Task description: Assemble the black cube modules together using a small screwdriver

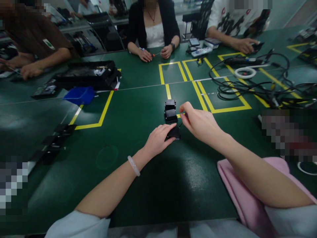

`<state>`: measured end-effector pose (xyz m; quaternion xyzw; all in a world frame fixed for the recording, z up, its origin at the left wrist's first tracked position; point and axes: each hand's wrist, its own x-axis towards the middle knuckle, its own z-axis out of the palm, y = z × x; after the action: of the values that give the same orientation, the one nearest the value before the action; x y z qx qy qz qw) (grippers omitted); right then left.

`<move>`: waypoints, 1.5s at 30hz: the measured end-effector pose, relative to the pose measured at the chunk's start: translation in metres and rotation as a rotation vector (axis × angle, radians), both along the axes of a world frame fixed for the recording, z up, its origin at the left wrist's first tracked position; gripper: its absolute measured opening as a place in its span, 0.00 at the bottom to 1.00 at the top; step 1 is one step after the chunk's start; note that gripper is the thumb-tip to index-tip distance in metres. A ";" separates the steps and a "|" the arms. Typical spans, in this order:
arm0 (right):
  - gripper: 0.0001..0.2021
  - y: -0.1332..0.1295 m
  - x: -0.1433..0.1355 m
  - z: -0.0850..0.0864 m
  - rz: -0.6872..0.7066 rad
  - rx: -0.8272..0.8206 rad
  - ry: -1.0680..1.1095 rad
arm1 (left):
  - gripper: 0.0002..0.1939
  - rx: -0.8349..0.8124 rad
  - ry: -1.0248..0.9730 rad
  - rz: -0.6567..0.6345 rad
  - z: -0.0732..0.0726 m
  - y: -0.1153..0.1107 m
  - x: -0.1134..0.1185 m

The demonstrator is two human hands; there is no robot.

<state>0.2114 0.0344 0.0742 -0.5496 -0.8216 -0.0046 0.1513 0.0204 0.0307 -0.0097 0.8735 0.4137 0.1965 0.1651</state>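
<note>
Near the middle of the green table (138, 109), my left hand (159, 138) rests on a small black part (174, 133), its fingers over the top and the thumb along the near edge. My right hand (198, 120) is just to the right of that part, thumb and forefinger pinched together. A thin dark tool (180, 125) shows beneath its fingertips, its tip near the part's right side. Directly beyond my left hand, two more black parts (170, 115) stand in a line.
Black parts (55, 140) lie at the left. Behind them are a blue tray (79, 95) and a black bin (86, 74). Coiled black cables (232, 87) and a white ring (245, 72) lie at right. Pink cloth (237, 185) lies under my right forearm. People sit opposite.
</note>
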 end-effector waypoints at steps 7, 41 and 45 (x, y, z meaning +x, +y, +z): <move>0.15 0.000 0.000 0.000 0.024 -0.003 -0.024 | 0.24 0.006 -0.016 -0.007 0.001 0.000 0.000; 0.14 -0.001 -0.001 0.000 0.026 -0.006 -0.008 | 0.23 0.020 -0.030 0.002 0.002 -0.002 0.001; 0.13 -0.001 0.000 0.000 0.021 0.004 0.010 | 0.23 0.010 -0.030 0.001 0.002 -0.001 0.001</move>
<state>0.2109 0.0339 0.0741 -0.5407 -0.8265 -0.0018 0.1565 0.0215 0.0292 -0.0075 0.8711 0.4105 0.2117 0.1669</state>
